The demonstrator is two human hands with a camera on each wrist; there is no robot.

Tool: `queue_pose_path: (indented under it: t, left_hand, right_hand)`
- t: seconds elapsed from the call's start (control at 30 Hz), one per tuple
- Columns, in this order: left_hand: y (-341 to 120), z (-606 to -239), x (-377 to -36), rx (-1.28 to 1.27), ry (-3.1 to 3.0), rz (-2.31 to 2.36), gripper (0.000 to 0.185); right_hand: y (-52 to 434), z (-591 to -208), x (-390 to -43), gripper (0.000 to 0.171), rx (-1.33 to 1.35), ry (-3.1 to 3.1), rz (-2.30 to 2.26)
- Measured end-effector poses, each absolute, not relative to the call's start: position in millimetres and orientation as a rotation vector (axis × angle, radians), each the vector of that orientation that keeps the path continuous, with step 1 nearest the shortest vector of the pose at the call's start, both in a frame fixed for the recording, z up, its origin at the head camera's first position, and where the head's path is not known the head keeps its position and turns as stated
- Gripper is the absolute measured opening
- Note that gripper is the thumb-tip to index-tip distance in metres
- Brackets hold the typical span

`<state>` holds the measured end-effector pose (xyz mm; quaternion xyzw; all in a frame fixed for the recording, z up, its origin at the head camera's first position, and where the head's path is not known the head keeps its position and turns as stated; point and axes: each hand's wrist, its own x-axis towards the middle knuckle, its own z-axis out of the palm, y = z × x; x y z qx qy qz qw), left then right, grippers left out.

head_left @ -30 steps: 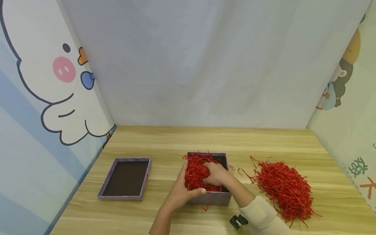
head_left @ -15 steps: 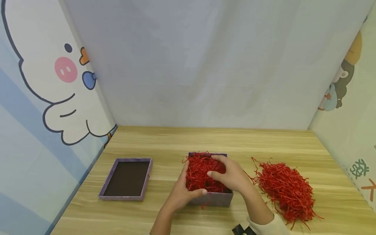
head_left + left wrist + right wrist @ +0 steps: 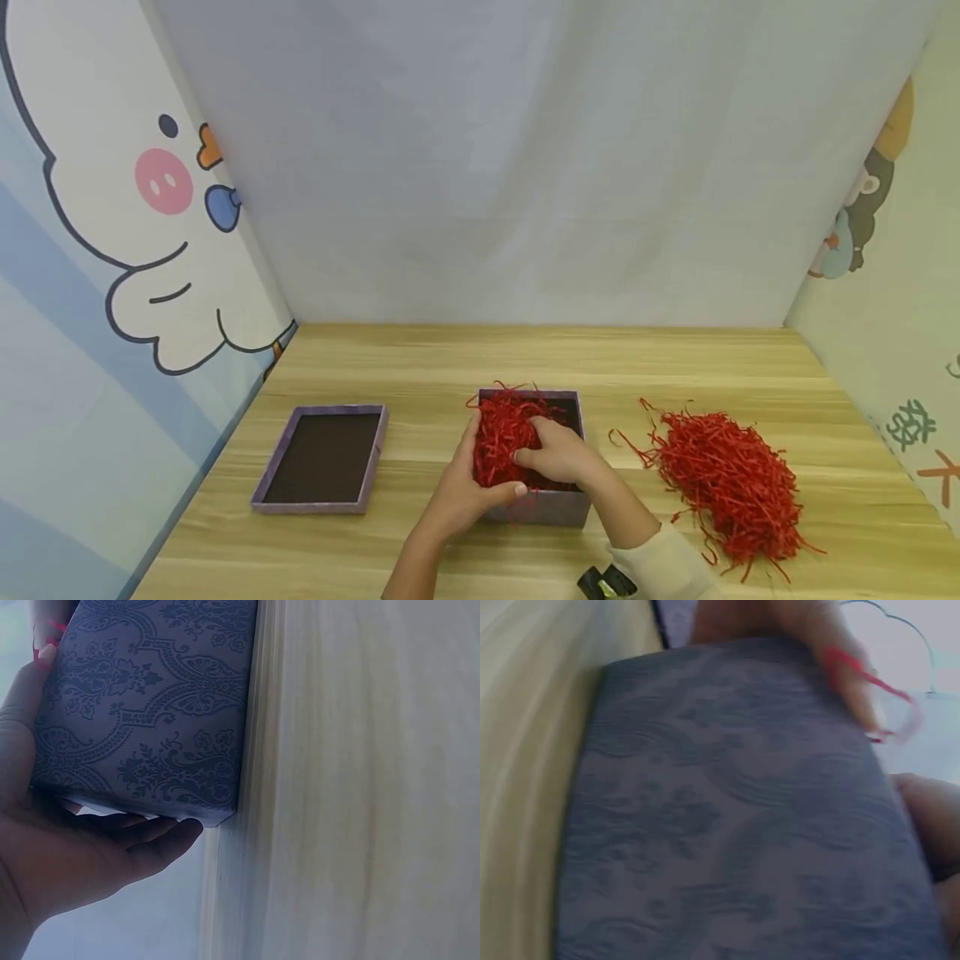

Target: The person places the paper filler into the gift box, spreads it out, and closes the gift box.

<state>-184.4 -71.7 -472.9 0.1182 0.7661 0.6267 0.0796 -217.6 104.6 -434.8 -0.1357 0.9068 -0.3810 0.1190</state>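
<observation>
Now: left hand [image 3: 457, 492] cups box [image 3: 551, 507] | right hand [image 3: 558, 454] seemingly presses shreds [image 3: 501, 429] inside

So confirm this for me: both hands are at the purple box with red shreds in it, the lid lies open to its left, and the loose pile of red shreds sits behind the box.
Not quite. In the head view the loose pile of red shreds lies to the right of the purple box, not behind it. The rest holds: the left hand and right hand are at the box, and the lid lies to its left.
</observation>
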Motion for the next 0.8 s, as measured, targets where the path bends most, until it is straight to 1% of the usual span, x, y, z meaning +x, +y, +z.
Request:
queue_pose_path:
  t: [0.07,0.2,0.3,0.4,0.47,0.6,0.7,0.8]
  left_hand:
    - [-71.7,-474.0,-184.4,0.349,2.309,1.856,0.111]
    - [-70.8,-476.1,-184.2,0.340,2.327,1.839,0.112]
    - [-70.7,-476.3,-183.5,0.338,2.326,1.844,0.113]
    - [-70.9,-476.1,-183.6,0.342,2.309,1.861,0.112]
    - [-70.7,-475.9,-184.0,0.348,2.313,1.868,0.112]
    - [-70.7,-475.1,-185.5,0.360,2.338,1.873,0.113]
    - [-71.8,-475.1,-186.2,0.368,2.324,1.880,0.112]
    - [-72.7,-475.4,-186.0,0.374,2.305,1.869,0.111]
  right_hand:
    - [101.6,-440.0,-220.0,0.056,-0.424,2.643,-1.059]
    - [100.4,-443.3,-221.1,0.057,-0.432,2.651,-0.995]
    - [103.1,-437.2,-220.3,0.059,-0.417,2.673,-1.008]
    - [107.0,-425.1,-220.2,0.056,-0.441,2.700,-1.054]
    - [109.2,-415.8,-221.8,0.054,-0.510,2.731,-1.086]
    - [109.8,-406.6,-231.0,0.051,-0.753,2.742,-1.101]
    - [106.8,-413.6,-241.8,0.051,-0.944,2.689,-1.033]
    - [103.5,-427.7,-250.5,0.056,-1.041,2.638,-0.913]
